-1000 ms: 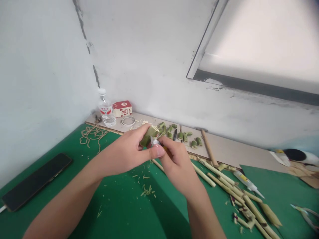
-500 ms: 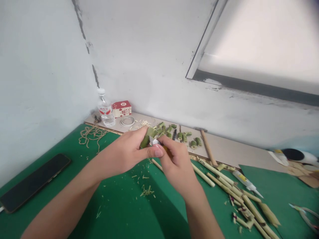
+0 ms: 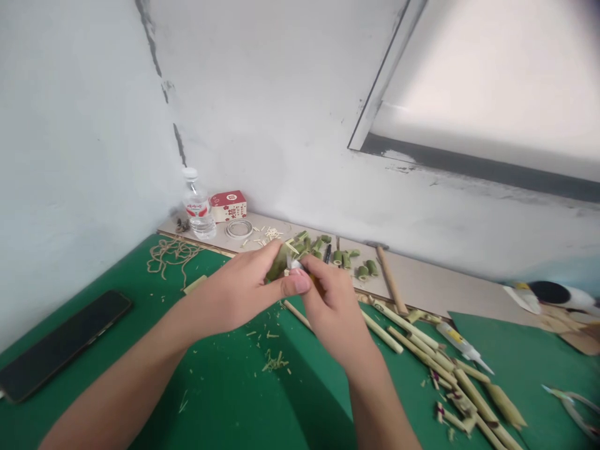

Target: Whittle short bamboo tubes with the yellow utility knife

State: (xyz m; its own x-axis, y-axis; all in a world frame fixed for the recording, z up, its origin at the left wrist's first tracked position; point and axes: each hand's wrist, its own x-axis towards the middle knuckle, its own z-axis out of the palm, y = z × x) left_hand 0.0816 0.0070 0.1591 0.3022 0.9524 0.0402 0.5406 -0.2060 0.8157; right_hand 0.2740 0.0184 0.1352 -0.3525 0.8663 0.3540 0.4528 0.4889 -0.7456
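Observation:
My left hand (image 3: 234, 294) grips a short green bamboo piece (image 3: 277, 267) between thumb and fingers, above the green mat (image 3: 225, 394). My right hand (image 3: 334, 307) is closed on a small knife whose pale blade (image 3: 295, 265) rests against the bamboo piece. The knife's handle is mostly hidden in my fist. Both hands meet at the middle of the view. A flat pale bamboo chip (image 3: 194, 284) lies on the mat left of my left hand. Shavings (image 3: 274, 361) are scattered below the hands.
A phone (image 3: 60, 344) lies at the left; twine (image 3: 171, 253), a water bottle (image 3: 197, 203), a red box (image 3: 229, 205) and a tape ring (image 3: 239, 228) are at the back. Cut green segments (image 3: 347, 257), a wooden handle (image 3: 389, 278), long bamboo sticks (image 3: 422, 350), a glue tube (image 3: 462, 344) and pliers (image 3: 572, 406) lie right.
The blade has worked along the bamboo piece, and a pale chip now lies on the mat to the left. Both hands have stayed in nearly the same place.

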